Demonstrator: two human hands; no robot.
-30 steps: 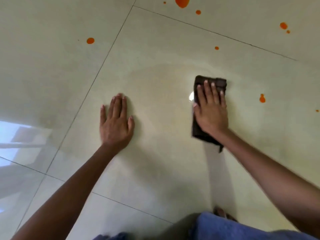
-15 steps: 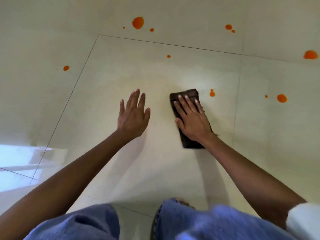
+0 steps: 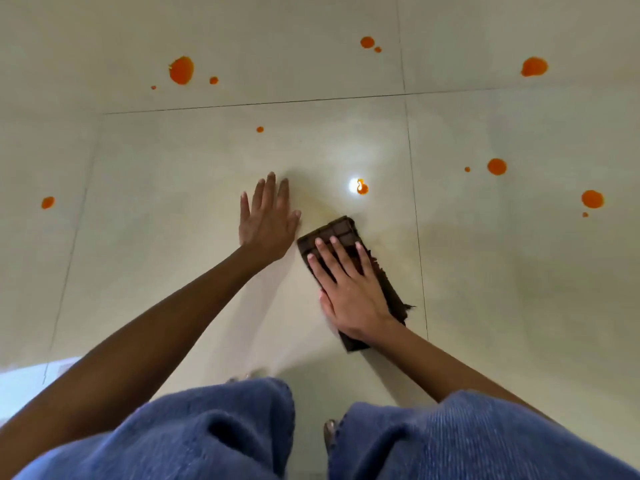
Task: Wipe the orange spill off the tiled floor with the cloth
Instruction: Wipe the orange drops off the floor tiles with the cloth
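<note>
A folded dark brown cloth (image 3: 337, 233) lies flat on the pale tiled floor (image 3: 173, 271). My right hand (image 3: 349, 289) presses down on it, fingers spread over its top. My left hand (image 3: 268, 220) rests flat on the floor just left of the cloth, fingers apart, holding nothing. A small orange spot (image 3: 362, 188) sits a short way beyond the cloth's far end, beside a bright light reflection. A large orange drop (image 3: 181, 70) lies far left, another (image 3: 534, 66) far right, and more drops (image 3: 496, 166) to the right.
Further orange drops dot the floor at the left (image 3: 47, 202), far middle (image 3: 367, 41) and right (image 3: 592, 198). My knees in blue trousers (image 3: 221, 431) fill the bottom of the view. Grout lines cross the tiles.
The view has tilted back and more of my knees show. My right hand and cloth have slid nearer to me, away from the small orange spot. My left hand has settled flat beside the cloth.
</note>
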